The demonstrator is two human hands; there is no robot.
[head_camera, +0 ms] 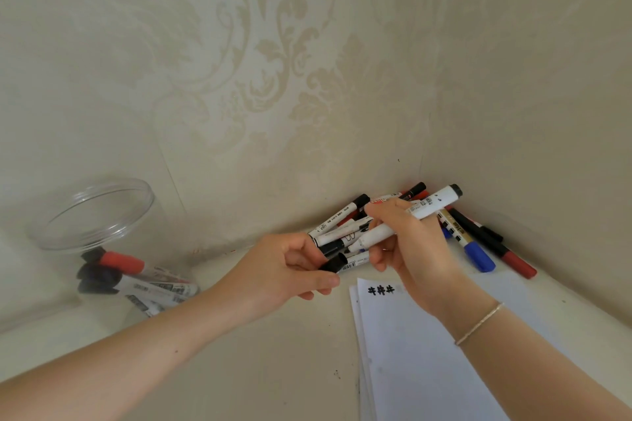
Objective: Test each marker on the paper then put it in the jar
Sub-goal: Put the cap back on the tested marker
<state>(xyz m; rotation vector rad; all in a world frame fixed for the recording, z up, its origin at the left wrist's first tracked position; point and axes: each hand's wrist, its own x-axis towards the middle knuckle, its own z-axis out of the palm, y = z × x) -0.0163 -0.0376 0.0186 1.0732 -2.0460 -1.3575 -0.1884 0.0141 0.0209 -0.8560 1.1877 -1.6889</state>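
Marker (403, 220), white barrel with a black end, held in the right hand (407, 243) above the near edge of the pile, tilted with its uncapped tip pointing down and left, black end up and right. Right fingers wrapped and pressed around the barrel; thin bracelet (478, 324) on that wrist. Left hand (284, 270) just beside, thumb and forefinger pinching a black cap (333, 264); remaining fingers curled under. Cap and marker tip sit near each other, not joined. Pile of markers (345, 225) heaped in the corner where the two papered walls meet, on a pale table (273, 369); mostly white barrels with black caps, crossing one another. At the right of the heap, a blue-capped marker (478, 256) and a red-capped marker (518, 265) lie side by side, caps toward the viewer. Paper (427, 369), white sheets slightly fanned, lies on the table under the right forearm; three black hash-like test marks (381, 290) near its top left corner. Jar (92, 215), clear plastic, stands at the left, well apart from the pile, mouth open. Inside it several markers (136, 278) rest slanted, one with a red cap, others dark-capped. Wall (273, 61) behind carries a pale floral pattern.
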